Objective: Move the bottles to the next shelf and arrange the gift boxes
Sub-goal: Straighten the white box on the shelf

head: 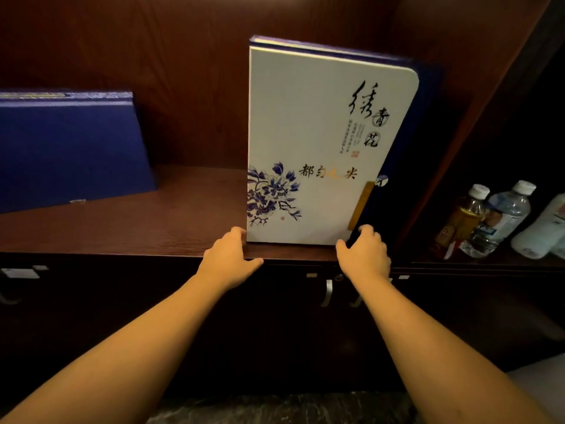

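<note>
A white gift box [308, 123] with blue flowers and black calligraphy stands upright on the dark wooden shelf [153, 228], right of centre. My left hand [230, 258] grips its lower left corner and my right hand [363, 255] grips its lower right corner at the blue edge. A blue gift box [67, 148] leans against the back wall at the left. In the compartment to the right stand an amber drink bottle [461, 221], a clear water bottle [501, 218] and a white bottle [544, 228], partly cut off.
A vertical wooden divider [458, 142] separates the two shelf compartments. Below the shelf are dark cabinet doors with metal handles [327, 292]. Bare shelf surface lies between the two boxes.
</note>
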